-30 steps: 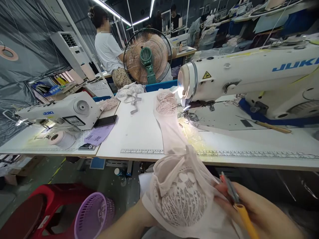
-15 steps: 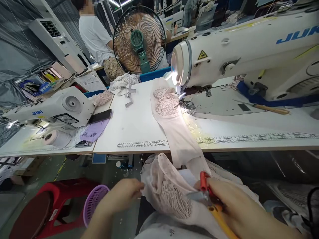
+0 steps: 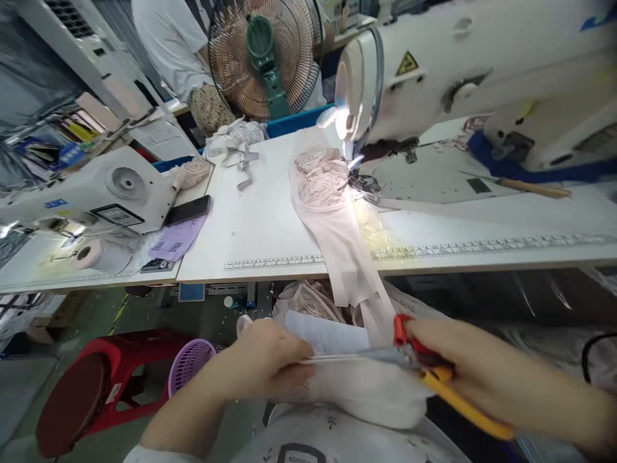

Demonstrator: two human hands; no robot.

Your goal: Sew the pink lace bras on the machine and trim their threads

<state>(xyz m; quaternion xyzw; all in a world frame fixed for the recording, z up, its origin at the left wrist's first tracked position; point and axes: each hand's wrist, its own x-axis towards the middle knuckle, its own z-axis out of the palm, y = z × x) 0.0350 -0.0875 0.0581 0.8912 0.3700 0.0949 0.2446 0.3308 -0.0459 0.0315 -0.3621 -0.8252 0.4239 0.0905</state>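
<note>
In my left hand [image 3: 267,357] I pinch the edge of a pale pink bra piece [image 3: 371,389], which stretches across my lap. My right hand [image 3: 450,350] grips scissors [image 3: 446,392] with red and yellow-orange handles. Their grey blades point left along the fabric's upper edge; blur hides whether they touch it. A second pink lace bra piece [image 3: 325,183] lies under the sewing machine's [image 3: 409,83] lit needle area, its band hanging over the table edge. Below the edge, more lace pieces and a white sheet [image 3: 328,331] sit behind my hands.
A white table [image 3: 260,218] with a printed ruler strip spans the front. At left stand another sewing machine [image 3: 120,186], a phone [image 3: 187,211] and a thread cone [image 3: 103,255]. A red stool [image 3: 130,347] and purple basket [image 3: 190,363] are below. Behind are a fan [image 3: 263,58] and a person [image 3: 171,51].
My left hand has moved right and drawn the bra piece's edge taut. The scissors have swung level with that edge. My view has tipped downward.
</note>
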